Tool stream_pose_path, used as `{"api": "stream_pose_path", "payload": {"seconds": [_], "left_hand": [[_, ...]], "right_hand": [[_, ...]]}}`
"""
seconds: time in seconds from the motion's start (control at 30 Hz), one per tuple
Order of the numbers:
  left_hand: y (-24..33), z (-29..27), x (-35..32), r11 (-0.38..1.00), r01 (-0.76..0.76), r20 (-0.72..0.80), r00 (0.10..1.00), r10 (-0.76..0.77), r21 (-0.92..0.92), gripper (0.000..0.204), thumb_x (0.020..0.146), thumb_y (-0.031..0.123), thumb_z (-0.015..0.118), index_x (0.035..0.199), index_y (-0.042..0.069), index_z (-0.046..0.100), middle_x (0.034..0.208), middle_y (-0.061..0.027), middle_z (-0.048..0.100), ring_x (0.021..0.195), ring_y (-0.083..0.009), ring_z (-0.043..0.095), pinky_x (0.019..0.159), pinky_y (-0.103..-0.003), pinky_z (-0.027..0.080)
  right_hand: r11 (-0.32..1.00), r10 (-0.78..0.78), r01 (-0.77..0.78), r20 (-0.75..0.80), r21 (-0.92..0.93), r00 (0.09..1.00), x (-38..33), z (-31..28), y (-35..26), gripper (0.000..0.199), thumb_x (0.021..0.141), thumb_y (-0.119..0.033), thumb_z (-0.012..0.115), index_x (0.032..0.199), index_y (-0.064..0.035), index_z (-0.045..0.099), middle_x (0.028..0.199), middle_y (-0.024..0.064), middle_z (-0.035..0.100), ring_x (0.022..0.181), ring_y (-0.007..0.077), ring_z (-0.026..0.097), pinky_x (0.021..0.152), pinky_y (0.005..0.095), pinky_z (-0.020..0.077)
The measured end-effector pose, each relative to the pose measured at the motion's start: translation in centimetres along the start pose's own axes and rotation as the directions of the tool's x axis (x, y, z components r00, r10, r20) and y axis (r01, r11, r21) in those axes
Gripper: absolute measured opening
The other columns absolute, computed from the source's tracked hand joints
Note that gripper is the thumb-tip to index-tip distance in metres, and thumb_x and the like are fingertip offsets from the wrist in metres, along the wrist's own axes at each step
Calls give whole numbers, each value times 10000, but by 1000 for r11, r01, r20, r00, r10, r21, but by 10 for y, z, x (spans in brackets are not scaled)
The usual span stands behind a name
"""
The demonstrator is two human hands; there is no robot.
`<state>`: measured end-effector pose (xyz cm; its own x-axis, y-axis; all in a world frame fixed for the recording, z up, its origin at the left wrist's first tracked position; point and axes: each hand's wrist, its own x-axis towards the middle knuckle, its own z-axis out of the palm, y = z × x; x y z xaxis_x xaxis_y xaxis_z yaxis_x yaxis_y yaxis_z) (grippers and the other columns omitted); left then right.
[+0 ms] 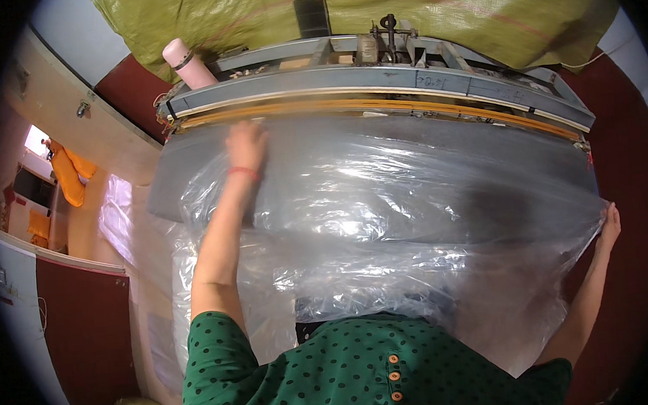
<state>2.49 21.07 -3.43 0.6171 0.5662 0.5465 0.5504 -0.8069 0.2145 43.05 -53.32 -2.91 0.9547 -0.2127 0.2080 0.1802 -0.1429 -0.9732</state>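
A large clear plastic sheet (407, 220) lies crumpled over a grey machine bed (181, 174). My left hand (245, 143), with a red band at the wrist, presses flat on the sheet's far left edge, close to the long yellow-and-grey sealing bar (377, 99). My right hand (609, 224) grips the sheet's right edge and holds it out to the side. The green dotted garment I wear fills the lower middle of the view.
A pink bottle (186, 62) stands at the machine's back left corner. A green woven tarp (357, 11) hangs behind the machine. A metal mechanism (388, 35) sits on top at the back. A doorway with orange cloth (70, 173) opens at left.
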Motion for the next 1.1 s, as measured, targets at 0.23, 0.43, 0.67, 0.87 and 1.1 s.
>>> {"api": "stream_pose_path", "payload": {"seconds": [0.23,0.43,0.67,0.87,1.1], "left_hand": [[-16,3,17,831,23,-347,902,-256,-555,164,831,180,475,795,30,531,664,-43,512,620,-134,496,570,-261,414],[-115,45,18,746,352,-172,834,-523,-565,195,823,212,512,689,70,499,590,36,415,532,-63,360,473,-221,315],[-132,66,50,556,240,-102,852,-513,-796,214,810,190,571,649,94,469,589,65,404,533,-44,325,473,-197,275],[-139,71,49,629,233,-184,831,-525,-742,194,821,134,536,647,98,459,603,41,447,524,-54,382,473,-183,310],[-102,46,51,400,374,-47,678,-734,-837,31,802,86,433,807,57,446,651,-57,528,473,-127,477,405,-229,384]], "right_hand": [[945,-168,60,-318,-322,933,30,66,-31,307,819,-312,535,944,-46,625,873,44,618,839,146,565,721,279,437],[809,-447,370,-71,-456,892,37,188,42,258,815,-274,546,825,-20,585,744,130,600,702,213,573,682,336,439],[944,-317,291,-188,-154,930,50,228,33,185,765,-177,619,750,1,572,642,22,563,619,83,498,602,235,413],[965,-256,224,-321,-134,912,62,227,40,193,737,-184,612,752,-20,512,641,72,564,521,131,524,506,273,433],[990,-129,99,-346,-101,930,48,223,15,165,838,-152,433,858,9,458,673,126,566,411,182,540,399,296,429]]}}
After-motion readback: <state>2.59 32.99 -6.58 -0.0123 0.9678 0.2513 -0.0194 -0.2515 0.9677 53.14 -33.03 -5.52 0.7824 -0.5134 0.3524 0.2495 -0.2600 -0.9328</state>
